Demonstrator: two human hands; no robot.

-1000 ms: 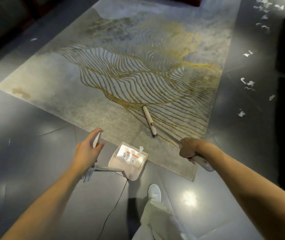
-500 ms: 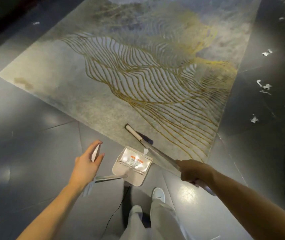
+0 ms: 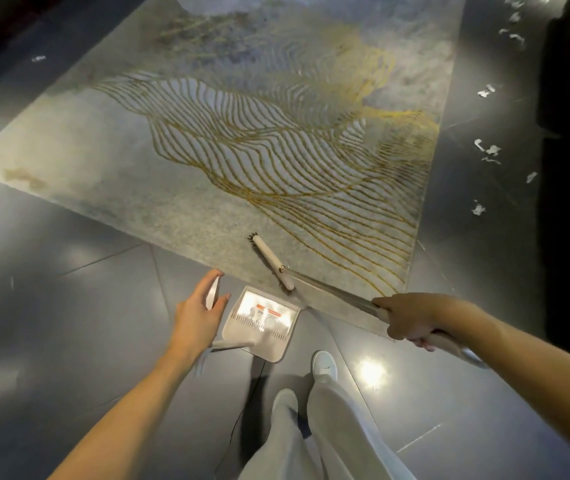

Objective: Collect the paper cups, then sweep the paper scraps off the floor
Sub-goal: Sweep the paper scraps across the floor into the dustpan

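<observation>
The right hand [image 3: 411, 320] has its fingers closed around the broom [image 3: 328, 287] handle; the left hand [image 3: 200, 317] pinches the top of the dustpan [image 3: 263, 323] handle; the dustpan sits on the floor [image 3: 69, 306] at 6 o'clock, just before the feet [image 3: 325, 365], the broom head beside it on the rug [image 3: 207, 220] edge; the paper scraps [image 3: 484, 150] lie well apart at 2 o'clock on the dark floor. A fast stroke may scatter these light scraps, or push them under the rug edge.
</observation>
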